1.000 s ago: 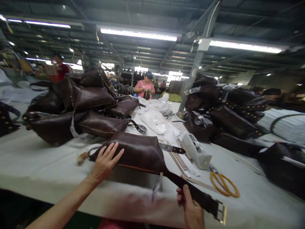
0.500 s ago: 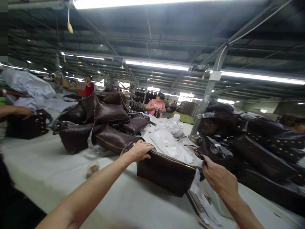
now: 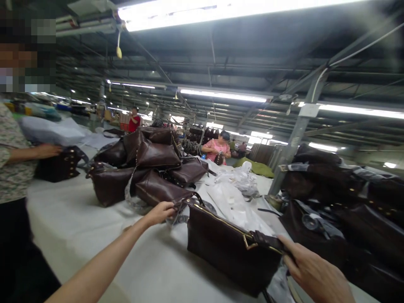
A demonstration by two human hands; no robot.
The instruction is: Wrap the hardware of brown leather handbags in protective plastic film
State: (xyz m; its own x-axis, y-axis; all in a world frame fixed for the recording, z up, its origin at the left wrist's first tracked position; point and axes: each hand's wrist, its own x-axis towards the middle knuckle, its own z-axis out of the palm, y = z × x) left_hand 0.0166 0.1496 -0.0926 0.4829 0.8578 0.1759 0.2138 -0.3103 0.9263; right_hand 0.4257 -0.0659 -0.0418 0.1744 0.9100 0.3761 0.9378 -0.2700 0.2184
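Note:
A dark brown leather bag point(image 3: 227, 248) stands upright on the white table point(image 3: 82, 223) in front of me. My left hand point(image 3: 160, 211) is closed on the strap at the bag's left top corner. My right hand point(image 3: 315, 271) grips the strap at the bag's right top corner, beside a brass ring point(image 3: 247, 241). The bag hangs between both hands, its gold-edged top rim facing up.
A heap of brown bags point(image 3: 148, 168) lies behind my left hand. Dark bags point(image 3: 344, 202) pile up at the right. White wrapping point(image 3: 236, 198) covers the table's middle. A person point(image 3: 12, 168) at the left holds a studded bag point(image 3: 58, 166). A person in pink point(image 3: 217, 147) works far back.
The bag went from lying flat to standing upright, held at both top corners. My left hand moved from its side to the strap; my view swung up and to the left.

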